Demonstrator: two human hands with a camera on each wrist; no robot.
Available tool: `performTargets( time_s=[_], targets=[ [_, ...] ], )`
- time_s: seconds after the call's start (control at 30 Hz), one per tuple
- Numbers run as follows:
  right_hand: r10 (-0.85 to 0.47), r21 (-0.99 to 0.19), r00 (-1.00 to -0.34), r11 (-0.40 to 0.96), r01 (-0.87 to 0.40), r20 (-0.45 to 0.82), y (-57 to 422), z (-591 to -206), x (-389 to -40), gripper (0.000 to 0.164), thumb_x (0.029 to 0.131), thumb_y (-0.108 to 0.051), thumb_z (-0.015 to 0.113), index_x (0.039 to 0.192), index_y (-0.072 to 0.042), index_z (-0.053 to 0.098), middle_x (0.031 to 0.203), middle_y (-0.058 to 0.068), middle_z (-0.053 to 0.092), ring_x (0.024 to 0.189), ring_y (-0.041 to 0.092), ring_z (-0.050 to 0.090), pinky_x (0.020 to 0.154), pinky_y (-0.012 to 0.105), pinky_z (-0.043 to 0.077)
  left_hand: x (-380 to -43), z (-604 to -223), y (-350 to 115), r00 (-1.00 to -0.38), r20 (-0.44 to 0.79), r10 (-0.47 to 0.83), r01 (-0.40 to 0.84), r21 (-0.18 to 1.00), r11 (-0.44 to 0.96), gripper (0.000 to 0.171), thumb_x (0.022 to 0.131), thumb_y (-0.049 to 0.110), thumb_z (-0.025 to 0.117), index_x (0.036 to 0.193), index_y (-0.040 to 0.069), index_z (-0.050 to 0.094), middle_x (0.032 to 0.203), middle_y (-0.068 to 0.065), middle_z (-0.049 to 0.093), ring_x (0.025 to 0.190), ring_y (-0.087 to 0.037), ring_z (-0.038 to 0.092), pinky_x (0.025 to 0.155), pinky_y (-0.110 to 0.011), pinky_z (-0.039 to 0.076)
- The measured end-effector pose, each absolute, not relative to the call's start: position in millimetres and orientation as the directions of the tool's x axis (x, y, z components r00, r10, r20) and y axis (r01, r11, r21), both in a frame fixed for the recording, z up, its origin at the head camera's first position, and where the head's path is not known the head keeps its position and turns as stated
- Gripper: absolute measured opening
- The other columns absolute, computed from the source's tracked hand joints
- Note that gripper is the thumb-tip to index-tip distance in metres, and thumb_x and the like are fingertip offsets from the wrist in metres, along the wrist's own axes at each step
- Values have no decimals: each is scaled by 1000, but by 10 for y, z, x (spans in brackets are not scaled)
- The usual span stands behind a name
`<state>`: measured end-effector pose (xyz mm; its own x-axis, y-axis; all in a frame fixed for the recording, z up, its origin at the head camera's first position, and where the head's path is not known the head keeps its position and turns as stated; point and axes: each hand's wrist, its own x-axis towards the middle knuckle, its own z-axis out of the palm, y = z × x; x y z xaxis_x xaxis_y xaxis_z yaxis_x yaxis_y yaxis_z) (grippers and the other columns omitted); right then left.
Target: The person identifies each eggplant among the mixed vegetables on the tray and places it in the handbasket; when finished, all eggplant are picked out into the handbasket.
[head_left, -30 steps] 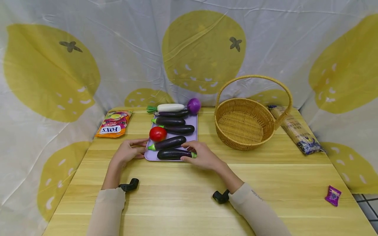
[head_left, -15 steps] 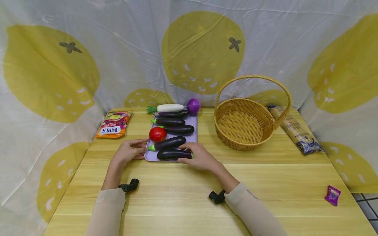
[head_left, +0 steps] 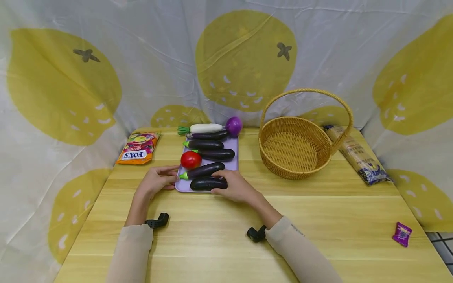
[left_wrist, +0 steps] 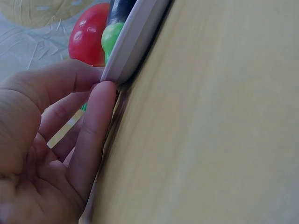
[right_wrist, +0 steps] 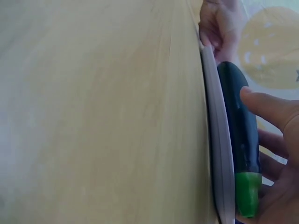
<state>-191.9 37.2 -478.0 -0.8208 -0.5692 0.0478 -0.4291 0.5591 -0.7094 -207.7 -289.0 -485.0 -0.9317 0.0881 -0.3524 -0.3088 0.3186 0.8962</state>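
On a lilac tray (head_left: 231, 164) lie several dark eggplants and a red tomato (head_left: 191, 160). My left hand (head_left: 159, 181) pinches the tray's near left corner between thumb and fingers; the left wrist view shows the thumb (left_wrist: 100, 109) against the rim. My right hand (head_left: 236, 186) holds the nearest eggplant (head_left: 205, 184) by its right part, hiding the green stem end in the head view. In the right wrist view the thumb (right_wrist: 264, 103) lies on the eggplant's dark side, the fingers on its other side, and the green end (right_wrist: 247, 193) shows.
At the tray's far end lie a white radish (head_left: 206, 128) and a purple round vegetable (head_left: 233, 126). A wicker basket (head_left: 295, 173) with a tall handle stands to the right. Candy bag (head_left: 139, 148), long packet (head_left: 358, 155) and small purple wrapper (head_left: 402, 234) lie around.
My right hand has slid slightly left along the nearest eggplant, covering its green end in the head view. The left hand stays at the tray corner.
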Motion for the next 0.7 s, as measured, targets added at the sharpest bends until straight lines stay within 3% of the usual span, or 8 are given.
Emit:
performTargets(
  time_s=[0.3, 0.7],
  targets=[
    [-580, -683, -814, 579, -446, 40, 312, -4808, -1897, 49, 96, -32, 74, 139, -10, 64, 134, 8, 69, 121, 22, 63, 106, 40, 51, -2067, -4902, -2906, -943, -308, 125, -262, 920, 290, 57, 93, 7, 76, 147, 9, 58, 111, -7, 70, 88, -7, 70, 77, -30, 64],
    [-547, -700, -836, 583, -413, 38, 463, -4638, -1876, 47, 99, -34, 70, 141, -14, 62, 144, 7, 63, 138, 25, 54, 118, 43, 43, -2084, -4932, -2935, -939, -314, 139, -266, 922, 281, 59, 93, 10, 76, 149, 9, 56, 111, -5, 70, 89, -7, 71, 78, -29, 64]
  ],
)
